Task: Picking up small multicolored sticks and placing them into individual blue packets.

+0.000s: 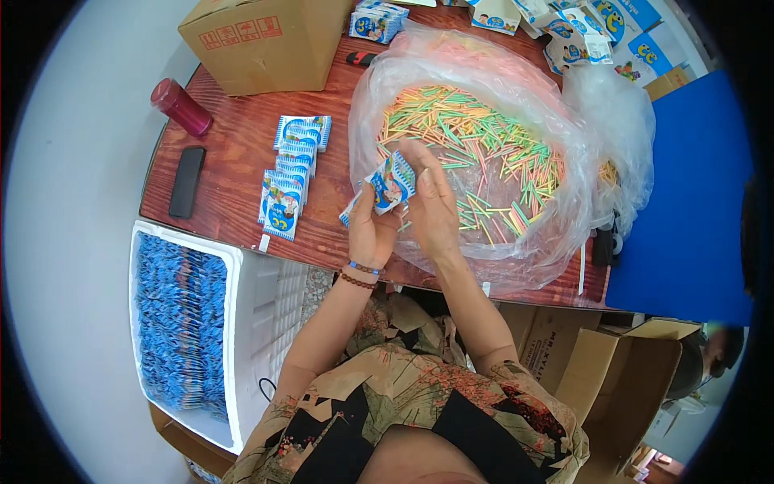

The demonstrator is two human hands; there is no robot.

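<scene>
My left hand (372, 232) pinches a blue-and-white printed packet (393, 185) between thumb and fingers, above the near edge of the plastic bag. Against the packet's right side lies my right hand (435, 216), its fingers stretched out and partly behind it. Another blue-and-white edge pokes out left of my left hand; whether it is a second packet I cannot tell. Beyond both hands, the large clear plastic bag (556, 242) lies spread open, full of thin pink, yellow and green sticks (459, 117). To the left, an overlapping row of similar packets (284, 202) rests on the table.
A white foam box (234, 323) packed with blue packets stands at the left. On the wooden table (234, 153) are a dark phone (187, 181), a red bottle (182, 107), a cardboard carton (262, 40) and a red-black cutter (361, 59). Printed boxes (576, 36) pile up far right.
</scene>
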